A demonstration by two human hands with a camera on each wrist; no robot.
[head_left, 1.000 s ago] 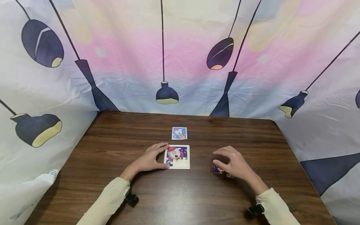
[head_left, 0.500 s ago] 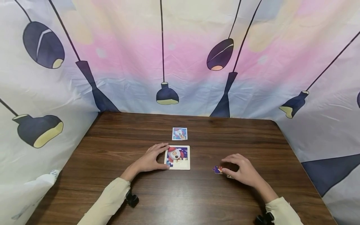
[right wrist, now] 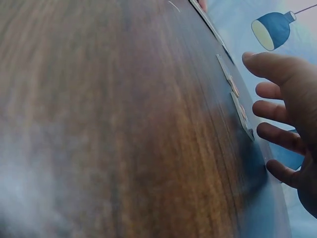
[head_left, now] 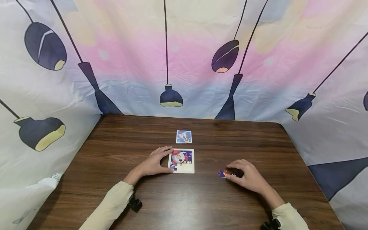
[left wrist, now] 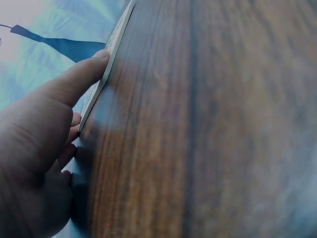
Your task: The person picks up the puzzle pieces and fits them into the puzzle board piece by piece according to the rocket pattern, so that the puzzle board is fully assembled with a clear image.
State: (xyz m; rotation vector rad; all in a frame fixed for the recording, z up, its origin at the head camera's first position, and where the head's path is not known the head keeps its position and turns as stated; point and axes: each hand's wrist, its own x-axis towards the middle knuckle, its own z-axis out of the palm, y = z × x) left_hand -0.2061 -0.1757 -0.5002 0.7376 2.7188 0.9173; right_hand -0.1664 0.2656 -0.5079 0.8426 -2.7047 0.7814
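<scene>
In the head view a square jigsaw puzzle board [head_left: 192, 161] with a white frame lies mid-table. Part of its cartoon picture is filled in; a pale area shows at its lower right. My left hand [head_left: 151, 163] holds the board's left side, thumb at the near corner and fingers at the far one. My right hand [head_left: 249, 176] hovers over loose puzzle pieces [head_left: 221, 173], fingers spread and slightly bent. The right wrist view shows one piece [right wrist: 227, 74] and another piece [right wrist: 241, 116] flat on the table, apart from the fingertips. The hand partly hides them in the head view.
Behind the board lies a small picture card [head_left: 184, 136] with a similar cartoon. The brown wooden table [head_left: 129, 131] meets a curtain [head_left: 138, 64] printed with lamps at the back and sides.
My right hand has moved right and a little nearer over the pieces, uncovering more of the purple one. The left hand stays on the board.
</scene>
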